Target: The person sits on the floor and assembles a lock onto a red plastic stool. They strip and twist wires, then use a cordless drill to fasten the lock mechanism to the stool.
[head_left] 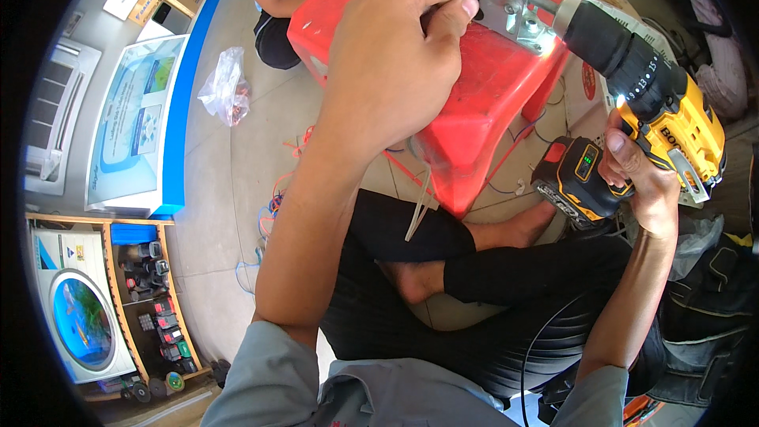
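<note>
My right hand [644,170] is wrapped round the grip of a yellow and black cordless drill [672,99], its battery [581,178] hanging below. The drill points left, and its chuck meets the side of a metal bracket [506,12], where its lamp lights the metal. That bracket rests on a red plastic stool [482,103]. Over the stool, my left hand [403,55] is closed, thumb and forefinger pinched against the bracket's plate. Whatever sits between those fingertips is mostly hidden. Part of the bracket is cut off by the top edge.
Another person's arm [277,0] in a blue sleeve is beyond the stool. A clear plastic bag [227,87] and coloured wires [277,190] lie on the tiled floor. Left stands a shelf [115,292] of tools beside a white-blue counter [134,122]. My crossed legs [490,269] are below the stool.
</note>
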Demonstrator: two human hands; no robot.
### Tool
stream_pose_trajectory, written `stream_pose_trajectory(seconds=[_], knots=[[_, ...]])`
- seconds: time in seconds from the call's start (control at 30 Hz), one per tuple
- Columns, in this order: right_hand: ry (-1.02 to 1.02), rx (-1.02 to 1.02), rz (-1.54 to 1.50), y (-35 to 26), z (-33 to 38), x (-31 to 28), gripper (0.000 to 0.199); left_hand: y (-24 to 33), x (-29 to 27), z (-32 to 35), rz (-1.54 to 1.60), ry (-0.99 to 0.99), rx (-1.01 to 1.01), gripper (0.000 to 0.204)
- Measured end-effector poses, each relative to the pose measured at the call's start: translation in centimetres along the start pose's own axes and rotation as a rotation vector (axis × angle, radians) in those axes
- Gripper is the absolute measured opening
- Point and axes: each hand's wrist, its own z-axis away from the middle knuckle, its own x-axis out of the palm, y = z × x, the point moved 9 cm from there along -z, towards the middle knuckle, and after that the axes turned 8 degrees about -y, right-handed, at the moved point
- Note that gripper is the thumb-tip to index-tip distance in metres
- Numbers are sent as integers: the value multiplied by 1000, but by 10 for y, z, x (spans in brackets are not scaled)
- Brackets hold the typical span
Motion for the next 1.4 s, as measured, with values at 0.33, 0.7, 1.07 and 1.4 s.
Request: stream_pose_trajectory(seconds=[0.33, 0.7, 1.07, 1.4], knots=[[10, -28, -3, -6, 0, 5, 25, -3, 1, -1, 80, 40, -33, 24], [28, -6, -58, -2, 3, 3, 27, 11, -2, 3, -79, 65, -11, 22], [15, -12, -34, -2, 3, 2, 26, 9, 0, 1, -28, 82, 17, 21], [23, -5, 4, -1, 5, 2, 25, 23, 4, -3, -84, -61, 11, 25]])
